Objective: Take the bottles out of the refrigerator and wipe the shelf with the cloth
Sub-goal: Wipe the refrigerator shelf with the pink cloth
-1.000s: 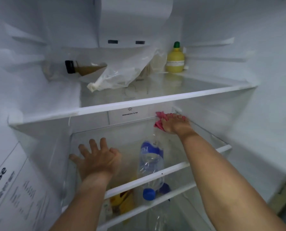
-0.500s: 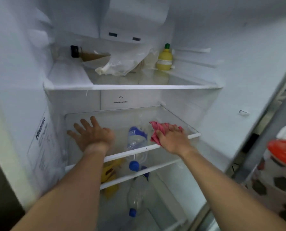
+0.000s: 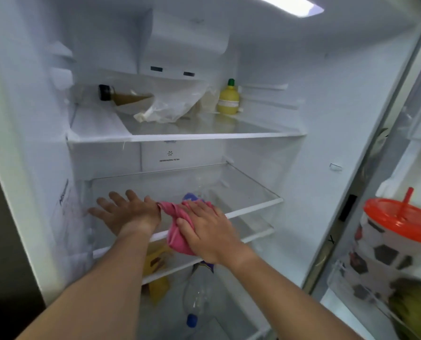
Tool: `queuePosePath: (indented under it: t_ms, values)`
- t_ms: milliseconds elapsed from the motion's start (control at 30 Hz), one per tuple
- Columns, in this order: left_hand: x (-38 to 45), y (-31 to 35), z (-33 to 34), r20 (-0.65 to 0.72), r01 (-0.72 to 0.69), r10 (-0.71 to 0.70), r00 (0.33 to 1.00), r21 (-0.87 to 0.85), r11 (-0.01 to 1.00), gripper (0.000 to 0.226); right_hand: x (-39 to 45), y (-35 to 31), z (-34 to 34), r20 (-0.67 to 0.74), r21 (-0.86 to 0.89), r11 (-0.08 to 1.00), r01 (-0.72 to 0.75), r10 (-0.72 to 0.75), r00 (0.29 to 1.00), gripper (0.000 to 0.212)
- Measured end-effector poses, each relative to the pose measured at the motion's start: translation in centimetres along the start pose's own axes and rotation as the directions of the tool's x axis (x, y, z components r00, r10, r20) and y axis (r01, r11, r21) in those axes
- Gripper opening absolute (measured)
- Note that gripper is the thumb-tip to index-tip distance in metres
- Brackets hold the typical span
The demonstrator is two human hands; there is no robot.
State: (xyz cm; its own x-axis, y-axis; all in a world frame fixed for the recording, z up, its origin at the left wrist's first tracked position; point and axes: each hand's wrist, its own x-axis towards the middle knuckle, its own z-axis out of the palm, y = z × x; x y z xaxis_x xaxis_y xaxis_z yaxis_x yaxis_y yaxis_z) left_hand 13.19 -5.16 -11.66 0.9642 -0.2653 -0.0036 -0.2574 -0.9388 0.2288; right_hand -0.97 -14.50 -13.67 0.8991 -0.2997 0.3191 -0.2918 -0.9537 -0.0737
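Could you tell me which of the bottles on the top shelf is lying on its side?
The dark-capped bottle at the top shelf's back left lies on its side, cap pointing left. The yellow bottle with the green cap stands upright.

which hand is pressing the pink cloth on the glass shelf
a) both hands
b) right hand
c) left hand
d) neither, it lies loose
b: the right hand lies on top of the pink cloth at the shelf's front edge, while the left hand rests flat beside it.
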Motion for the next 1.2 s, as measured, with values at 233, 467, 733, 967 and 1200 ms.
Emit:
queuePosePath:
  t_ms: [233,467,733,967,1200]
  values:
    - [0.0,0.0,-0.1,0.000,-0.018,0.018,1.000,0.014,1.000,0.065,0.4,9.6,-2.7,0.158,-0.205,0.920,-0.335,0.369,0.916,0.059]
    - [-0.3,0.2,-0.3,0.013,-0.018,0.018,1.000,0.006,1.000,0.065,-0.2,5.9,-1.7,0.045,-0.027,0.606,-0.795,0.795,0.605,0.073]
    - [-0.3,0.2,-0.1,0.016,-0.018,0.017,1.000,0.006,1.000,0.065,2.2,-0.3,-0.5,0.217,-0.068,0.869,-0.490,0.493,0.843,0.070]
    - [-0.5,0.2,-0.1,-0.008,0.002,-0.002,1.000,0.009,1.000,0.065,8.0,-0.6,0.0,0.362,-0.046,0.984,-0.173,0.178,0.915,0.063]
    - [-0.2,0.3,0.0,-0.018,0.004,-0.004,1.000,0.016,1.000,0.063,15.0,-1.0,2.3,0.346,0.005,1.000,0.022,-0.022,0.938,0.061]
